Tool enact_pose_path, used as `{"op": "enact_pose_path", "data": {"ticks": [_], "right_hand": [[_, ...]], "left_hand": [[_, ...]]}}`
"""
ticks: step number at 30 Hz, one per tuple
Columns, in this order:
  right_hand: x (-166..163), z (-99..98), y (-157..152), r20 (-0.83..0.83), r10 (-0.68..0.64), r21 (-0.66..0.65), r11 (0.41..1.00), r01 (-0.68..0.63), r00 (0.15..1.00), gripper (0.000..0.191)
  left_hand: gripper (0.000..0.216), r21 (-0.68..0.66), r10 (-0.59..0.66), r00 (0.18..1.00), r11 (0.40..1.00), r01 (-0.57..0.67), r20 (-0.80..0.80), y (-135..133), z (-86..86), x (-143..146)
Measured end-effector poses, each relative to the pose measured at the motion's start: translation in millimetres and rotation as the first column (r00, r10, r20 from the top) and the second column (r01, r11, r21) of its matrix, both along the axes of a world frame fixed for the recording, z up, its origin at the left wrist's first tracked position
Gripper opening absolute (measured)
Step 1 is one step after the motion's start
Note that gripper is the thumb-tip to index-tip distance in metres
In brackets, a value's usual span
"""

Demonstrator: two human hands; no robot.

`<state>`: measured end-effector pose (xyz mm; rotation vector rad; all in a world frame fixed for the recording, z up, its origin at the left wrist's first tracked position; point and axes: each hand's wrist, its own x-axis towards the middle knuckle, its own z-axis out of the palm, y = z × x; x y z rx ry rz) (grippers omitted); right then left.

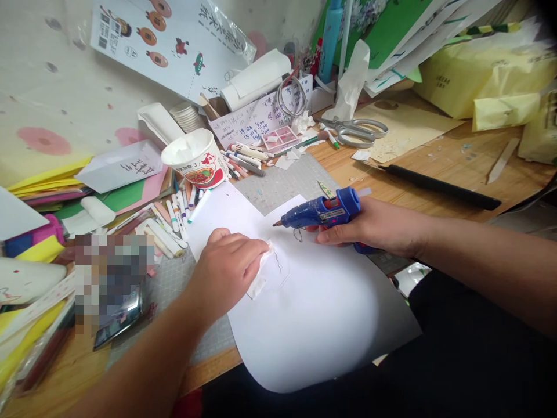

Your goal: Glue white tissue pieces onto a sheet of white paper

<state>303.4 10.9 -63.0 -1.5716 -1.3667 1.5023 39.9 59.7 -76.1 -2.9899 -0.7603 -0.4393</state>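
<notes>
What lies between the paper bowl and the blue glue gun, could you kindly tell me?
In the head view, some markers beside the paper bowl, then grey mat and white paper, lie before the glue gun in the right hand.

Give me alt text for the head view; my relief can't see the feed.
A person's right hand grips a blue glue gun over a large white sheet, while the left hand touches a small white piece there. Markers, a paper bowl and scissors lie beyond.
</notes>
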Motion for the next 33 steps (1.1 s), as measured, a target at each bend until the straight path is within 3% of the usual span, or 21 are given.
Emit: {"op": "enact_pose_path", "data": {"ticks": [5,9,14,18,22,27,33], "right_hand": [[0,-2.3,0,-0.034,-0.009,-0.026,1.000,0.008,0.999,0.032],[2,-5.0,0,-0.042,-0.010,-0.026,1.000,0.009,0.999,0.032],[3,-2.0,-5,0.019,0.105,0.106,0.989,-0.107,0.994,0.029],[2,8.1,-14,0.268,0.214,0.181,0.947,-0.267,0.939,0.021],[0,15.8,-20,0.569,0.197,0.244,0.887,-0.392,0.798,0.013],[-6,16.2,-21,0.666,0.197,0.225,0.866,-0.446,0.720,0.009],[-15,10.9,-21,0.743,0.114,0.265,0.855,-0.446,0.660,0.013]], "left_hand": [[0.017,-0.035,0.017,0.999,0.999,-0.016,0.052,2,-1.1,0],[0.024,-0.101,-0.020,1.000,0.995,0.021,0.003,2,-1.2,-1],[0.025,-0.040,0.017,0.990,0.999,-0.012,0.140,4,6.9,-8],[0.029,-0.066,0.053,0.985,0.997,-0.042,0.166,8,15.1,-15],[0.037,-0.106,0.011,0.997,0.994,-0.003,0.078,10,13.8,-19],[0.040,-0.104,0.012,0.997,0.995,-0.004,0.071,7,5.8,-17],[0.038,-0.180,0.083,0.996,0.980,-0.089,-0.038,10,4.4,-16]]}}
